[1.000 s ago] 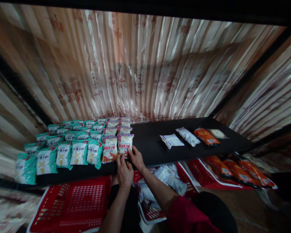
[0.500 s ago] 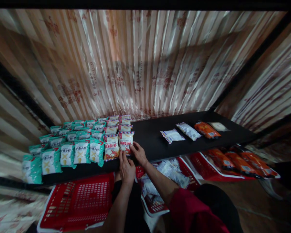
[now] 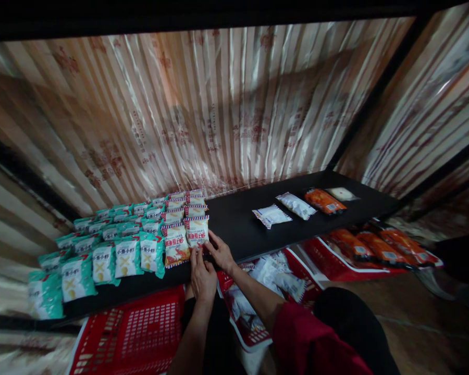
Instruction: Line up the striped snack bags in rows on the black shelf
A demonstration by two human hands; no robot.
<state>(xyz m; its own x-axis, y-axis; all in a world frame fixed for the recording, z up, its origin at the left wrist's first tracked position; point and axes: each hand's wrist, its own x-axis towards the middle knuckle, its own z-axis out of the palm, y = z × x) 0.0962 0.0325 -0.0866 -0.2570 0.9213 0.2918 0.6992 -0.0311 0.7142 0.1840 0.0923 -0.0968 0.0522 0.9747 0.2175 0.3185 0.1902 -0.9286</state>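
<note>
A white and red snack packet (image 3: pixel 196 230) with striped edges stands at the front right of the packet rows on the black shelf (image 3: pixel 246 229). Both my hands are on it: my left hand (image 3: pixel 203 278) has its fingers at the lower edge, and my right hand (image 3: pixel 221 252) pinches its lower right side. Touching its left side is a matching packet (image 3: pixel 175 245). Several more of the kind stand in rows behind. Further left are rows of green and white packets (image 3: pixel 127 256).
On the shelf's right lie two white packets (image 3: pixel 271 215), (image 3: pixel 296 205), an orange packet (image 3: pixel 324 201) and a pale flat packet (image 3: pixel 342 194). Below are a red basket (image 3: pixel 148 333), another basket holding white packets (image 3: pixel 271 278), and orange packets (image 3: pixel 383 247) in a third.
The view has shifted and tilted slightly, so the right part of the shelf appears further left and higher. My hands remain at the same front packet.
</note>
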